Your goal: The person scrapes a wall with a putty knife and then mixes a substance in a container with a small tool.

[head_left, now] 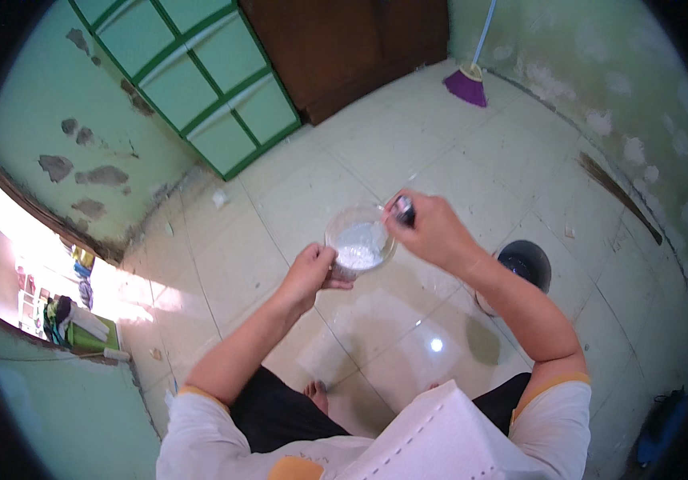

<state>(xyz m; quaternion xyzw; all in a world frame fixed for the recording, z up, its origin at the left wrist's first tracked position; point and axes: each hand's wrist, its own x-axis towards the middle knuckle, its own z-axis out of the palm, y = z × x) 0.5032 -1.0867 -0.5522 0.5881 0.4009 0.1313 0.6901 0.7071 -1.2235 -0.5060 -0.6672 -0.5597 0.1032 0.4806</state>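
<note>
My left hand (312, 272) grips the lower left side of a clear round tub (360, 268), its thumb at the rim. Inside the tub lies a white powdery or pasty mass (358, 242). At the tub's right rim, my right hand (428, 224) is wrapped round a tool with a dark, shiny handle (403, 211). The tool's working end reaches toward the tub and is too unclear to name. Both hands are held above the tiled floor.
A dark grey bucket (526, 262) stands on the floor (280, 216), partly behind my right forearm. A purple broom (467, 85) leans by the far wall, and a bundle of sticks (620, 198) lies at right. Green drawers (224, 132) and a brown cabinet (360, 48) stand ahead. A doorway opens at left.
</note>
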